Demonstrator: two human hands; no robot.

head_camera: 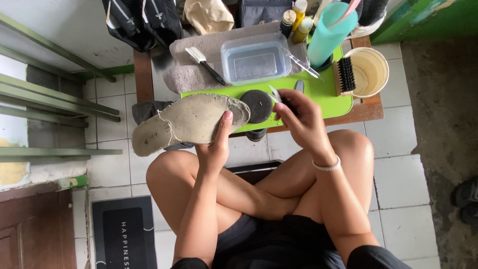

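We see the left hand (215, 144) closed around a dirty grey insole (189, 122), thumb across its face, the toe reaching left beyond the fingers. The right hand (301, 119) pinches what may be small scissors (275, 94), blades just above its fingertips.

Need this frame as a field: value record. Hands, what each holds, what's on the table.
view: head camera, looking down at a seated person with crossed legs
left hand: holds a worn grey shoe insole by its edge
right hand: holds a small metal tool, kind unclear
table: low, wooden, with a green mat
on table: clear plastic tub, white-headed brush on a grey towel, round black sponge, teal tumbler, cream bowl with a black-bristled brush
floor: white tiles
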